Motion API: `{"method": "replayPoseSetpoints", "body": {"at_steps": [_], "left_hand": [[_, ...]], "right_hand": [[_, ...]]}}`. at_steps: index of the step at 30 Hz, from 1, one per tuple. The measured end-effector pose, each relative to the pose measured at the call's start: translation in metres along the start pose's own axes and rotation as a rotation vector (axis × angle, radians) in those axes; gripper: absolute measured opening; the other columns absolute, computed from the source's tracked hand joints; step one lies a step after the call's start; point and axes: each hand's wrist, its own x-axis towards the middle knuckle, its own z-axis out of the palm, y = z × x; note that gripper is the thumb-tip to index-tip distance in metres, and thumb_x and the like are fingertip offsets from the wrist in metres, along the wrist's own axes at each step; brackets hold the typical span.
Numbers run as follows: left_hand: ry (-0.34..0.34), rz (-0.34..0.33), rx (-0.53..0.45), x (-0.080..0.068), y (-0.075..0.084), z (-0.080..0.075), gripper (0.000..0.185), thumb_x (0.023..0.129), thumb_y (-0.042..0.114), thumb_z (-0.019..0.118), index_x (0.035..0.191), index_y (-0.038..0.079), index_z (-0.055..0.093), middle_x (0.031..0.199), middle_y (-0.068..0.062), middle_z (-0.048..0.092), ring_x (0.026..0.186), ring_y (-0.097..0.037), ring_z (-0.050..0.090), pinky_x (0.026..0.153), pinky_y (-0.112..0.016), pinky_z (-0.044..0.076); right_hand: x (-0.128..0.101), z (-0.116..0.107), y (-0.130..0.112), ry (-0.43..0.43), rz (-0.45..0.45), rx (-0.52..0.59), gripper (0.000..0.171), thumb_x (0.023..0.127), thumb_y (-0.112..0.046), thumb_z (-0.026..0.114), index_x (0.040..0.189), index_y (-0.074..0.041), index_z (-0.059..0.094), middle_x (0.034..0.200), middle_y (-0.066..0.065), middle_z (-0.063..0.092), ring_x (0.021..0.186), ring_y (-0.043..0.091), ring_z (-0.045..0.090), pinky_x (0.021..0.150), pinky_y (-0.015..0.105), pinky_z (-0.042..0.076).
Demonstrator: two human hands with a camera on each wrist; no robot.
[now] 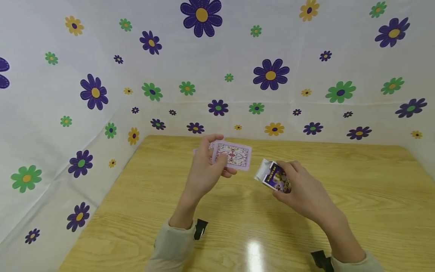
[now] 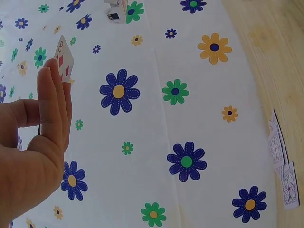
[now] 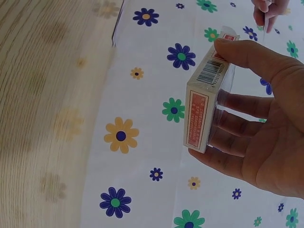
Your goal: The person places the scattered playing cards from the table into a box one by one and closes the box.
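Note:
My left hand (image 1: 205,170) pinches playing cards (image 1: 232,155) between thumb and fingers, their ornate red-and-white backs up in the head view. From the left wrist view, a card face with red diamonds (image 2: 64,61) shows beyond the fingers. To its right, my right hand (image 1: 302,185) grips a card box (image 1: 276,177) by its sides, thumb on one edge and fingers on the other. The box's end nearest the left hand has its white flap (image 1: 262,170) out. A barcode (image 3: 210,72) and a red label panel show on the box in the right wrist view.
Several patterned cards (image 2: 289,186) lie on the table at the right of the left wrist view. The wood-grain table (image 1: 221,211) meets a white cloth (image 1: 231,49) with printed flowers at the back and left.

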Motion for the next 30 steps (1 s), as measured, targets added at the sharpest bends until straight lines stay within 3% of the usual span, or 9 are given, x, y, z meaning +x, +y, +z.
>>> {"method": "replayPoseSetpoints", "body": {"at_steps": [6, 19, 25, 30], "left_hand": [[-0.037, 0.015, -0.016, -0.002, 0.001, 0.008, 0.043, 0.099, 0.000, 0.049, 0.139, 0.011, 0.039, 0.104, -0.021, 0.069, 0.065, -0.026, 0.072, 0.060, -0.039, 0.060], [-0.112, 0.029, 0.051, -0.006, -0.012, 0.032, 0.044, 0.099, 0.000, 0.052, 0.140, 0.010, 0.039, 0.092, -0.016, 0.073, 0.064, -0.020, 0.071, 0.058, -0.033, 0.060], [-0.089, 0.067, 0.067, -0.007, -0.012, 0.036, 0.044, 0.098, -0.001, 0.053, 0.139, 0.008, 0.040, 0.087, -0.015, 0.073, 0.063, -0.018, 0.069, 0.058, -0.031, 0.059], [-0.049, 0.074, 0.070, -0.007, -0.012, 0.037, 0.044, 0.099, -0.001, 0.053, 0.140, 0.007, 0.039, 0.086, -0.016, 0.073, 0.064, -0.028, 0.070, 0.059, -0.031, 0.059]], "right_hand": [[0.001, 0.000, 0.000, -0.001, 0.005, -0.009, 0.075, 0.080, -0.026, 0.083, 0.140, -0.001, 0.048, 0.126, 0.020, 0.055, 0.092, 0.025, 0.057, 0.068, 0.036, 0.053], [-0.002, -0.004, -0.006, 0.002, 0.000, 0.012, 0.076, 0.079, -0.027, 0.084, 0.142, -0.003, 0.047, 0.125, 0.018, 0.055, 0.090, 0.022, 0.056, 0.068, 0.032, 0.051], [-0.002, -0.005, -0.006, 0.020, -0.022, 0.012, 0.076, 0.079, -0.026, 0.084, 0.142, -0.002, 0.047, 0.124, 0.018, 0.055, 0.090, 0.022, 0.057, 0.067, 0.032, 0.051], [-0.003, -0.005, -0.006, 0.027, -0.025, 0.008, 0.076, 0.079, -0.025, 0.084, 0.141, -0.001, 0.048, 0.125, 0.019, 0.055, 0.091, 0.023, 0.057, 0.067, 0.033, 0.052]]}}
